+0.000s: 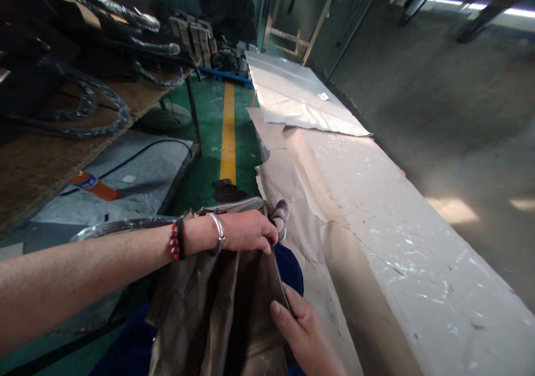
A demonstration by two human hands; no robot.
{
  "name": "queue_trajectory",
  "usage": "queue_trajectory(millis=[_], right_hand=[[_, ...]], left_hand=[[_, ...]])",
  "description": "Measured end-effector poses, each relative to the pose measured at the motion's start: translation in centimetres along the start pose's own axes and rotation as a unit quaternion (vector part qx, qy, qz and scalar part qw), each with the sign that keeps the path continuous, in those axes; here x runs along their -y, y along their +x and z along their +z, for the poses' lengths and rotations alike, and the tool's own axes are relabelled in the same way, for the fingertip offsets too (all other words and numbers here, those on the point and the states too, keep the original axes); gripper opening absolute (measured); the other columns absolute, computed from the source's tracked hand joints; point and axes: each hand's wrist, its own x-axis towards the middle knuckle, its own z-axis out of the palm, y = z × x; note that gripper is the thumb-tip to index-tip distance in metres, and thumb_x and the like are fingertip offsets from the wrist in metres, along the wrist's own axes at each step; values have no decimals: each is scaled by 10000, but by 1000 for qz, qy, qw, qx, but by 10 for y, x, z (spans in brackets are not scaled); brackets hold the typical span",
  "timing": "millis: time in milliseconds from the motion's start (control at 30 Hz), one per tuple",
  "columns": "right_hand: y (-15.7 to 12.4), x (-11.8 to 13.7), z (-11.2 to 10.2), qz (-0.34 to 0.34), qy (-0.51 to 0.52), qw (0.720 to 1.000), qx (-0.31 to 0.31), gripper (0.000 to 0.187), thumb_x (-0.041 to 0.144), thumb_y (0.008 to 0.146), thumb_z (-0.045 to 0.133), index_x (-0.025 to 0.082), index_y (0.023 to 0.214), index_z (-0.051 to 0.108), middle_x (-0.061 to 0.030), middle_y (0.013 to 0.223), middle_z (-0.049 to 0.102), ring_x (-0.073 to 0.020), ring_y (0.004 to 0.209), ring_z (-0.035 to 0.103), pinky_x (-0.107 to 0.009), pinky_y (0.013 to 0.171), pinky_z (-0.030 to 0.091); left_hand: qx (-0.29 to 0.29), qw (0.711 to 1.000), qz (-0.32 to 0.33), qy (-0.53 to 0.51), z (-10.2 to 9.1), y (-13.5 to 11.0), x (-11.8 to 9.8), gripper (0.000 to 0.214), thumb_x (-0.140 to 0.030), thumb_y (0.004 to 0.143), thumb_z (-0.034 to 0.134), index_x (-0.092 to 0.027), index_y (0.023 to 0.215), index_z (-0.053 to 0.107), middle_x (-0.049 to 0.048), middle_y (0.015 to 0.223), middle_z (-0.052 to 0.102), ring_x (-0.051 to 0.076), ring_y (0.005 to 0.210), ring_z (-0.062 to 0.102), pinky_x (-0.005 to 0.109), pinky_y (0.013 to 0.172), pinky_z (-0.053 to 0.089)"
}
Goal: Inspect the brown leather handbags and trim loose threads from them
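Note:
A brown, leather-like piece [217,298] with folds and a thin raised edge lies over my lap; whether it is a bag or a cover I cannot tell. My left hand [246,230], with a silver bangle and red beads at the wrist, reaches across it and pinches its right-hand edge. Lower on that same edge, my right hand [303,317] grips between thumb and fingers, the thumb on the inner side. The edge runs taut between both hands. Part of the piece's far rim shows behind my left wrist.
Paper-covered bench [376,214] runs along my right, a pale sheet [301,89] at its far end. To my left stands a wooden table [50,147] with plastic-wrapped curved parts [112,114]. An orange bottle [95,185] lies below. Dark cloth [228,191] rests on the green floor.

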Motion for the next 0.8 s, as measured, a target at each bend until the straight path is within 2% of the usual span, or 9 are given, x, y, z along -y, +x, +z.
queue_trajectory(millis=[233, 567, 800], right_hand=[[2, -3, -1, -2, 7, 1000, 2, 374, 385, 905, 454, 230, 1229, 556, -39, 1126, 637, -220, 1015, 582, -334, 907, 450], [4, -1, -3, -15, -1, 1000, 13, 365, 385, 902, 447, 276, 1234, 553, -34, 1139, 635, -240, 1043, 577, -364, 917, 452], [4, -10, -4, -12, -34, 999, 8, 364, 395, 911, 419, 272, 1226, 554, -40, 1151, 629, -236, 1035, 583, -361, 911, 455]], left_hand=[[-5, 1000, 23, -2, 0, 0, 3, 140, -175, 785, 593, -182, 895, 680, -6, 854, 686, 127, 813, 591, 163, 743, 395], [2, 999, -2, -34, 2, 5, 7, 97, -178, 759, 608, -168, 838, 664, -36, 683, 604, 113, 687, 563, 156, 627, 395], [5, 999, -28, -43, 1, 4, 3, 47, -174, 745, 617, -171, 785, 641, -60, 583, 502, 99, 610, 508, 158, 549, 357]])
